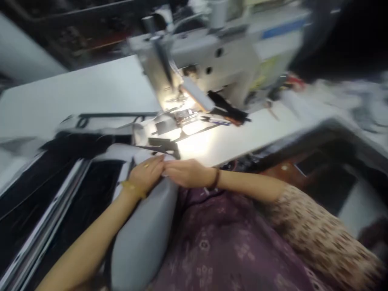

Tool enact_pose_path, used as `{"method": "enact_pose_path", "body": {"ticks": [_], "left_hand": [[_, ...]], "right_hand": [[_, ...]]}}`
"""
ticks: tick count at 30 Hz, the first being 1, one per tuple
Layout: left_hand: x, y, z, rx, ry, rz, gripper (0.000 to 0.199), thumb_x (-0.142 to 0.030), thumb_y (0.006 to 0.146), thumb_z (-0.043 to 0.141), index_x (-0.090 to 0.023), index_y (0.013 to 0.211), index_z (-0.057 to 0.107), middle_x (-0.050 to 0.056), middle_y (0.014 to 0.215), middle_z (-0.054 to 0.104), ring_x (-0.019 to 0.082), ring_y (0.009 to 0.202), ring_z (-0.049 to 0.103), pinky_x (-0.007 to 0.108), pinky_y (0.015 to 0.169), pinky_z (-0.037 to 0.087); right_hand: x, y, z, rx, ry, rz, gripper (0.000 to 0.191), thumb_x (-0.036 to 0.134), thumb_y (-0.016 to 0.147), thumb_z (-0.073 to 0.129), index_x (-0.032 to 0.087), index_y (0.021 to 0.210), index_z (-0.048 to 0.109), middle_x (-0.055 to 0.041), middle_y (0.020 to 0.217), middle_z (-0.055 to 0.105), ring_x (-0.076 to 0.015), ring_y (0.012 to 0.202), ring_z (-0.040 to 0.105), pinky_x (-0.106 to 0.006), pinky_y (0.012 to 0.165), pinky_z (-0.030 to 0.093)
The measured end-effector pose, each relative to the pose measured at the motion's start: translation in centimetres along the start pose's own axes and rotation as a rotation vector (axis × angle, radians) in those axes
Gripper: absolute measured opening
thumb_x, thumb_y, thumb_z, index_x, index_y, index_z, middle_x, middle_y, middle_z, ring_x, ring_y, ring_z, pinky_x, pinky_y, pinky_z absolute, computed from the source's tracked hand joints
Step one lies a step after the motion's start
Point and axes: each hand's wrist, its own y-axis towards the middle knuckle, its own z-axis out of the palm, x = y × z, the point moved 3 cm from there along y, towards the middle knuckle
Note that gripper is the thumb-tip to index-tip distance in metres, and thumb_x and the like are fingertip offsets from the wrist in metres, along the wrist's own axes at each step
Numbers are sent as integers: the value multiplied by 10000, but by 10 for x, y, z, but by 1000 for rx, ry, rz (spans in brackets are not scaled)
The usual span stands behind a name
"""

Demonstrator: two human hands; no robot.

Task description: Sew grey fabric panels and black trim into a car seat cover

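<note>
My left hand (146, 173) and my right hand (190, 173) meet over the edge of a piece of grey fabric (142, 238). Fingers of both hands are closed in a pinch on its upper edge, and the fingertips nearly touch. From there the fabric hangs down over the table's front edge beside my lap. Just beyond my hands stands a sewing machine (218, 56), its lamp lighting the needle area (186, 115). Dark strips (165, 143) lie between the needle area and my hands. Motion blur hides fine detail at the fingertips.
The white table (100, 89) carries the machine. Black material (100, 182) and a long metal rail (45, 226) are at left. A black-handled tool (230, 109) lies by the needle area. White cloth (342, 97) is heaped at right, beyond the table's front edge (257, 147).
</note>
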Motion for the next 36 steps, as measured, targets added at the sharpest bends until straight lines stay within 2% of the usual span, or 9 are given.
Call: {"method": "enact_pose_path", "body": {"ticks": [3,7,12,19,23,27,31,33,36], "left_hand": [[11,-22,1,-22,120,-8,244,-155,913,390,-156,893,634,103,1054,666,191,950,635,317,791,516],[17,-13,8,79,165,-65,193,-128,883,405,-158,876,595,66,924,675,181,828,635,314,735,475],[26,-5,5,157,202,-86,117,-120,786,455,-145,843,555,63,786,613,214,745,577,350,678,410],[78,13,16,310,208,-237,141,-283,724,553,-154,782,566,100,822,611,274,842,555,408,693,376],[93,9,13,248,48,-154,315,-444,836,479,-181,680,553,103,1110,623,274,984,551,451,791,408],[74,5,-10,406,-224,-1,482,-560,883,387,-181,622,531,83,1261,568,265,1098,539,461,949,386],[54,28,-27,676,-268,-364,365,-524,838,477,-169,796,552,56,839,665,218,727,609,346,690,458],[49,43,-25,676,-195,-520,296,-415,799,536,-155,940,539,43,759,637,220,693,596,308,616,441],[53,51,-8,574,-95,-635,269,-262,812,484,-122,1036,535,79,853,629,243,824,603,325,700,464]], "right_hand": [[-27,-12,7,-194,145,87,312,110,887,364,49,1140,536,-144,1155,608,-168,1126,540,-303,935,493],[-41,-23,17,-18,135,169,319,169,874,451,80,1169,531,-138,1137,611,-201,1006,574,-350,812,534],[-45,-10,29,130,9,76,245,180,940,390,126,861,616,-102,990,647,-196,926,553,-331,765,513],[-83,18,51,370,-128,-25,302,105,936,337,107,922,639,-122,1074,607,-202,954,548,-330,739,498],[-96,27,60,359,-123,-77,323,77,926,328,101,1065,618,-130,1312,508,-194,1183,488,-315,910,488],[-97,29,60,358,-79,-48,280,82,903,360,113,992,624,-138,1218,573,-215,1082,564,-310,745,538],[-93,27,58,349,-47,-38,316,111,910,344,46,1098,589,-199,1223,562,-266,1164,530,-356,819,531],[-92,25,60,330,-39,-22,387,132,919,341,-3,1240,510,-227,1271,527,-287,1199,508,-385,893,509],[-90,22,62,319,-26,-9,427,102,917,332,10,1310,471,-213,1329,487,-292,1228,488,-398,938,490]]}}
